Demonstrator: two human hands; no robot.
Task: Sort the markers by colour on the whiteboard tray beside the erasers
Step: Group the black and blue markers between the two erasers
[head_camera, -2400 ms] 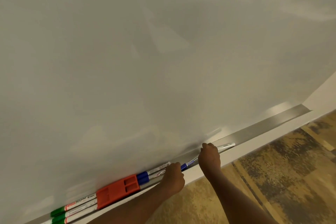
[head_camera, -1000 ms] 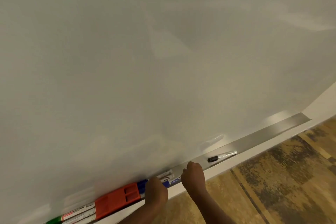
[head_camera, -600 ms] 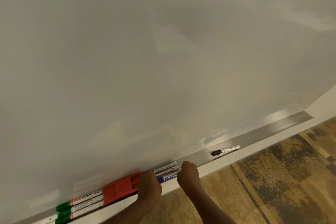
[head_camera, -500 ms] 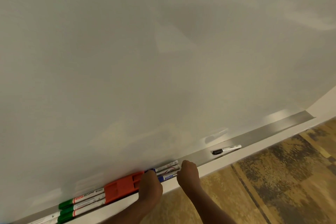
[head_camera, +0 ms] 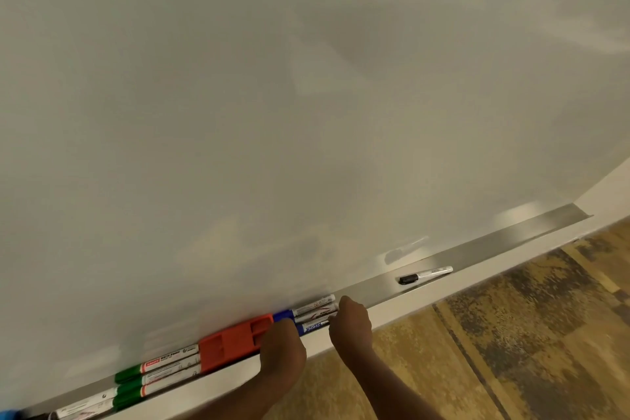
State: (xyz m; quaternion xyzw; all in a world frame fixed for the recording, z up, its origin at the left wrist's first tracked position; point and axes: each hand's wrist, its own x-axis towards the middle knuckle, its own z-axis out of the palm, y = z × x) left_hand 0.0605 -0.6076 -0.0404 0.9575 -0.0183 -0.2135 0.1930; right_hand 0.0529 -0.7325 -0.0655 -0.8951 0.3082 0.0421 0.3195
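Note:
A metal whiteboard tray (head_camera: 484,251) runs from lower left to upper right. On it an orange eraser (head_camera: 231,343) separates green-capped markers (head_camera: 153,372) on its left from three blue-capped markers (head_camera: 312,312) on its right. My left hand (head_camera: 283,348) rests on the cap end of the blue markers beside the eraser. At the other end of these markers, my right hand (head_camera: 351,322) has its fingers against them. A black-capped marker (head_camera: 426,274) lies alone further right on the tray. Whether either hand grips a marker is hidden.
The white board (head_camera: 306,95) fills most of the view. Below the tray is a white ledge (head_camera: 443,293) and a patterned brown floor (head_camera: 528,334). More markers and a blue thing (head_camera: 8,414) sit at the far left edge.
My right hand let go of the black marker and moved left to the blue markers. My left hand slid left along them toward the eraser. The blue markers now lie against the eraser.

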